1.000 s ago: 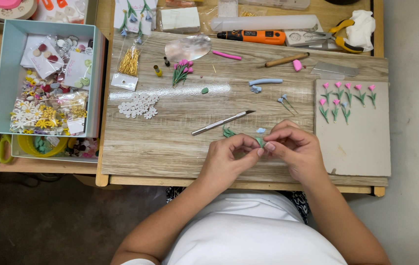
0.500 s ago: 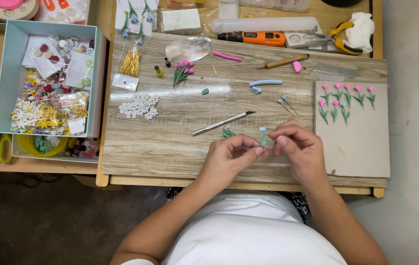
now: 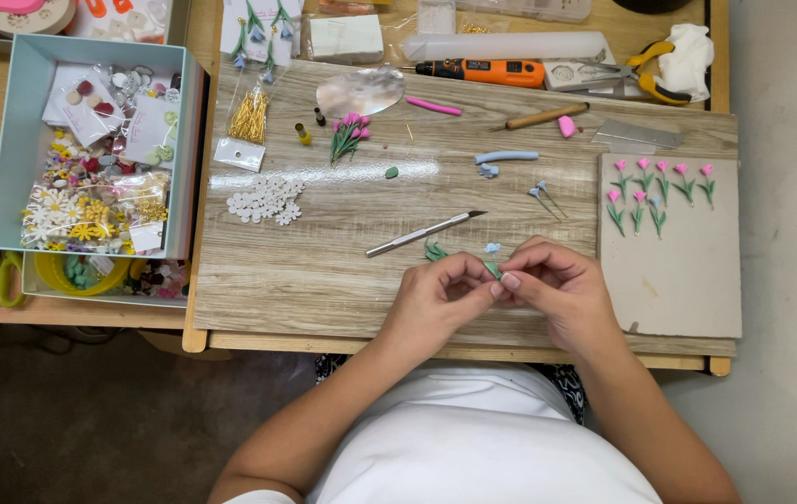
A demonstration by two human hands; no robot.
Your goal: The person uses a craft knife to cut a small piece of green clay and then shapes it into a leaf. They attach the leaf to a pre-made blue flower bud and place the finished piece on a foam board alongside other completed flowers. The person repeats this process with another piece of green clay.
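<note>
The wooden work board (image 3: 324,280) fills the middle of the desk, and everything small sits on it within arm's reach. To the left stands the pale blue box (image 3: 15,140), packed with bagged flower pieces, kept off the working surface. On the right lies the grey slab (image 3: 678,280), with a double row of finished pink tulips (image 3: 660,182) along its top edge, parked clear of the hands so nothing gets squashed. Now to the hands: the left hand (image 3: 431,303) and the right hand (image 3: 562,294) are brought together low on the board, fingertips meeting, and both pinch a tiny green clay piece (image 3: 493,270) between them, held just above the wood, likely so it can be shaped without flattening. Just beyond the knuckles rests the craft knife (image 3: 422,233), blade pointing right, handy but untouched. Beside it lie a green leaf scrap (image 3: 435,252) and a small blue clay bit (image 3: 493,247).
</note>
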